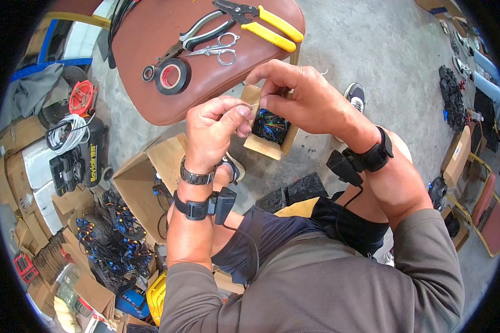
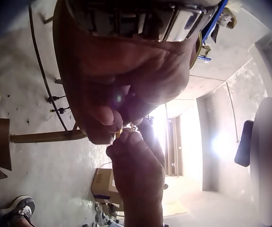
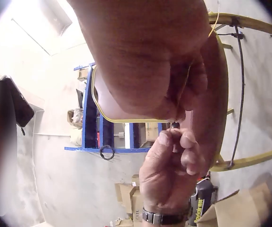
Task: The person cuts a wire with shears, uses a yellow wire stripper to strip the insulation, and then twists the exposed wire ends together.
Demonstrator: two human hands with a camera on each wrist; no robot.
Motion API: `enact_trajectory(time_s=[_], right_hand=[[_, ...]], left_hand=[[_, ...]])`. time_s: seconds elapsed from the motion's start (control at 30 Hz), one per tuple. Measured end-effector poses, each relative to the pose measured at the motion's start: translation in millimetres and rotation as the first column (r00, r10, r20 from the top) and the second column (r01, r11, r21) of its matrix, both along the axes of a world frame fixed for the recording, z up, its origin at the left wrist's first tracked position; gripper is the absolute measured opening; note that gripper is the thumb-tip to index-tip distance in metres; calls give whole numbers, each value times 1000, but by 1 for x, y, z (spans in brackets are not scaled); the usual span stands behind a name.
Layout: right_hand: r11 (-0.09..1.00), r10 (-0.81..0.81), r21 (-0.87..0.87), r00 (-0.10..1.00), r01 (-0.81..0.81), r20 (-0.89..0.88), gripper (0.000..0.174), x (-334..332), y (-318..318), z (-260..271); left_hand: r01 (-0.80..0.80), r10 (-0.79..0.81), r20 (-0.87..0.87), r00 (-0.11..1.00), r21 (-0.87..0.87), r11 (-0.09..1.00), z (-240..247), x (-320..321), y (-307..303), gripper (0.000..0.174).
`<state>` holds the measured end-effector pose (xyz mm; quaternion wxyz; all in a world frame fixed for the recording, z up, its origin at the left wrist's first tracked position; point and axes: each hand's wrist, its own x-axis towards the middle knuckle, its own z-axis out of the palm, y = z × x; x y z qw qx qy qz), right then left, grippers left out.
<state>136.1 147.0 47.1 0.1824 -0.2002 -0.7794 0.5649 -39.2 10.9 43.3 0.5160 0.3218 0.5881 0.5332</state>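
Note:
The left hand [image 1: 214, 125] pinches a small dark piece [image 3: 175, 126] between thumb and curled fingers, best seen in the right wrist view. Close beside it, the right hand [image 1: 303, 97] has its thumb and fingertips together on a thin yellowish wire [image 3: 188, 78], which runs across its palm and out past the hand. The fingertips of both hands nearly meet in the right wrist view. Below them in the head view, an open cardboard box [image 1: 264, 149] holds a dark bundle of wires with coloured connectors [image 1: 271, 126].
On the brown seat [image 1: 133, 33] lie black tape [image 1: 173, 76], a smaller roll [image 1: 149, 73], scissors [image 1: 219, 50], pliers [image 1: 205, 30] and yellow-handled strippers [image 1: 269, 28]. A large carton [image 1: 166, 155] and a heap of wire bundles [image 1: 114, 238] stand at the left.

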Motion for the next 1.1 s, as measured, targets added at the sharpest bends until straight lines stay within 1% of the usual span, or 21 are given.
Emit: enact_trajectory(time_s=[0.1, 0.2, 0.27, 0.3, 0.33, 0.4, 0.47, 0.5, 0.57, 0.6, 0.7, 0.73, 0.8, 0.83, 0.87, 0.93, 0.97, 1.03, 1.1], right_hand=[[977, 28, -211, 999, -22, 29, 33, -1, 3, 0], [896, 70, -441, 997, -42, 46, 33, -2, 6, 0], [823, 109, -566, 991, -47, 77, 34, -1, 10, 7], [802, 124, -596, 989, -52, 80, 34, -1, 11, 7], [779, 140, -625, 987, -58, 84, 33, -1, 12, 7], [743, 155, -667, 985, -62, 81, 33, 0, 13, 8], [719, 153, -692, 986, -63, 69, 32, 0, 14, 10], [719, 138, -691, 990, -80, 28, 31, -1, 14, 8], [720, 107, -684, 993, -114, -53, 30, -1, 13, -1], [765, 88, -638, 996, -88, -32, 29, -1, 13, -1], [881, 23, -473, 1000, -12, 18, 28, -1, 8, -2], [915, 0, -403, 1000, 11, 27, 28, -1, 7, -3], [972, -41, -228, 999, 48, 34, 27, 0, 4, -3], [991, -58, -122, 998, 62, 31, 27, 0, 1, -2], [997, -72, -15, 997, 73, 25, 28, 0, -1, -2], [987, -52, 146, 996, 62, -76, 28, -3, -3, -10], [972, -37, 225, 992, 64, -123, 28, -4, -3, -12], [952, -29, 299, 991, 67, -127, 29, -5, -3, -12], [935, -32, 346, 990, 78, -137, 28, -7, -3, -11]], left_hand=[[35, -28, -100, 995, 67, 997, 5, 0, 0, 7], [62, -31, -200, 979, 152, 986, 4, 1, -1, 4], [117, -45, -343, 938, 192, 974, 5, 0, -2, 6], [146, -48, -412, 910, 208, 967, 6, -1, -2, 7], [203, -19, -572, 820, 260, 944, 8, -1, -1, 9], [340, 82, -821, 565, 322, 884, 13, -2, 2, 14], [352, 139, -834, 534, 368, 861, 12, -3, 2, 18], [358, 168, -839, 518, 391, 848, 11, -3, 2, 20], [289, 183, -793, 581, 411, 865, 10, -3, 2, 20], [253, 193, -769, 610, 419, 872, 9, -4, 3, 21], [23, 205, -553, 808, 376, 926, 9, -6, -2, 15], [-59, 208, -459, 864, 318, 946, 8, -9, -3, 13], [-199, 238, -256, 937, 168, 965, 6, -16, -6, 18], [-202, 213, -191, 958, 77, 976, 5, -16, -4, 33], [-188, 188, -117, 975, 10, 982, 4, -17, -3, 34], [-142, 147, 37, 988, -119, 983, 3, -18, -2, 36], [-116, 123, 48, 991, -143, 983, 2, -18, -3, 37], [-60, 75, 70, 995, -192, 979, 1, -16, -2, 38], [-40, 60, 106, 993, -183, 982, 2, -14, -2, 35]])
